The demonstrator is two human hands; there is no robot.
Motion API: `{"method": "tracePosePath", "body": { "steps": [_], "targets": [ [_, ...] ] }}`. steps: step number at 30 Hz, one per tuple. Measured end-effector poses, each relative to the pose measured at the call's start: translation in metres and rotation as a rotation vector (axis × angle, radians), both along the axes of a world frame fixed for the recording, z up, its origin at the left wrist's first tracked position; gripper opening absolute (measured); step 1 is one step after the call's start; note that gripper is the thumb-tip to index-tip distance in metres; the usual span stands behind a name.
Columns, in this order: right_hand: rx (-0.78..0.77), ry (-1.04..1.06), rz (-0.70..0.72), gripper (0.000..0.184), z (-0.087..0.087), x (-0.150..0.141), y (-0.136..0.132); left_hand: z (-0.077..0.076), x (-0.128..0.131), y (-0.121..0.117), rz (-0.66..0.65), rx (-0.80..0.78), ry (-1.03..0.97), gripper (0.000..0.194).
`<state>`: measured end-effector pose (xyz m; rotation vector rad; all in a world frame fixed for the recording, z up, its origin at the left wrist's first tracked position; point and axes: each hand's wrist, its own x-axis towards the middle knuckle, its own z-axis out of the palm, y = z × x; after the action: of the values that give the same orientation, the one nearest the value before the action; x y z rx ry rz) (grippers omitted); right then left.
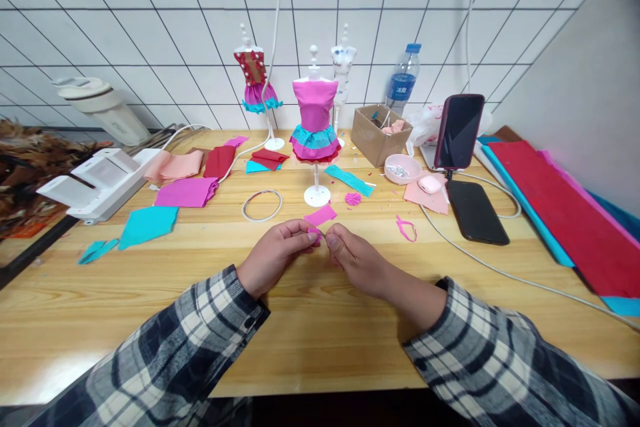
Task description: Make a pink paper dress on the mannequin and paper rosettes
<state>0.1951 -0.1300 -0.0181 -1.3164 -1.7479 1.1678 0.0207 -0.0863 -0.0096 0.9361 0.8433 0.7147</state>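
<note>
My left hand (276,252) and my right hand (356,259) meet over the middle of the wooden table (150,293). Both pinch a small pink piece of fabric (315,234) between thumb and fingers. Just beyond the hands lies a flat pink fabric scrap (321,215). Behind it stands a small mannequin (315,140) on a white stand, wearing a pink top and a teal, pink and red layered skirt. A pink pleated rosette (353,198) lies to its right.
Two more small mannequins (255,83) stand at the back by a cardboard box (379,133) and water bottle (403,83). Fabric pieces in pink, teal and red lie left. A white ring (262,205), pink bowl (403,168), two phones (475,210) and cables are nearby. Fabric sheets (560,213) lie right.
</note>
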Motion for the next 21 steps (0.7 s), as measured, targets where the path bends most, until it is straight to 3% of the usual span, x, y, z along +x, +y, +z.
{"method": "tracePosePath", "body": {
  "steps": [21],
  "targets": [
    [-0.023, -0.020, -0.007, 0.032, -0.0004, 0.0005, -0.0007, 0.0006, -0.0005, -0.0009, -0.018, 0.019, 0.015, 0.019]
  ]
}}
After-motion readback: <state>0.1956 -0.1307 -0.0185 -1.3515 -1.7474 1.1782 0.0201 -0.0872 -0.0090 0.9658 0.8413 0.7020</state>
